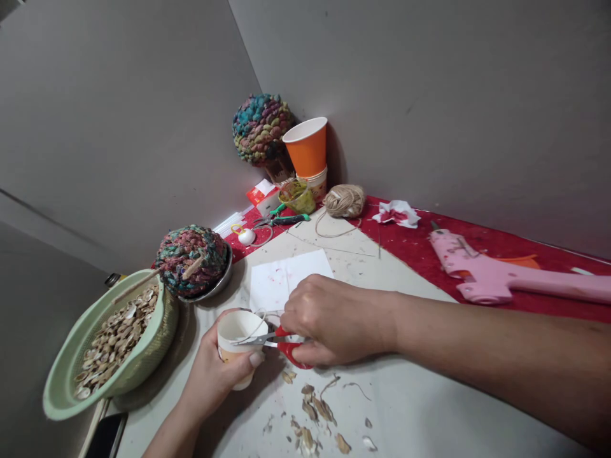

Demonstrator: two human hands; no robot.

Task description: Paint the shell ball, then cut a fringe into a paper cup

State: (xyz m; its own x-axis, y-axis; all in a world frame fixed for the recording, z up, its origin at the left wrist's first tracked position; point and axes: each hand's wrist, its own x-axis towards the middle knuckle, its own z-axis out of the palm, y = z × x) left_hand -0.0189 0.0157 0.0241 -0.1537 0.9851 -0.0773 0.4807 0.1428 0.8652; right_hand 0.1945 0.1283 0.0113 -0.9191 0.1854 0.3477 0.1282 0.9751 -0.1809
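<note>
Paper cup: upright with a slight lean, low and left of centre in the view, held just above the worktop (pixel 413 394); white inside, orange printed band (pixel 231 353) below the rim.
Left hand (pixel 214 362): wrapped round the cup, thumb pressed against its near side.
Right hand (pixel 322 321): closed on the red-handled scissors (pixel 286 348), blades at the cup's rim.
Surface before the cup: shell fragments (pixel 312 407) scattered over the pale covering.
Surface behind the cup: white paper (pixel 267 287) lying flat, with reddish marks.
Left side: green basket (pixel 60 388) of shells (pixel 119 343); beside it, a multicoloured textured ball (pixel 191 254) in a metal bowl.
Back corner: orange cup (pixel 308 152) next to a second textured ball (pixel 260 130); twine (pixel 344 201) nearby.
Right side: pink glue gun (pixel 489 273) on red cloth (pixel 422 257), near crumpled, stained tissue (pixel 398 214).
Room: plain grey walls (pixel 429 95) meeting in a corner behind the worktop.
</note>
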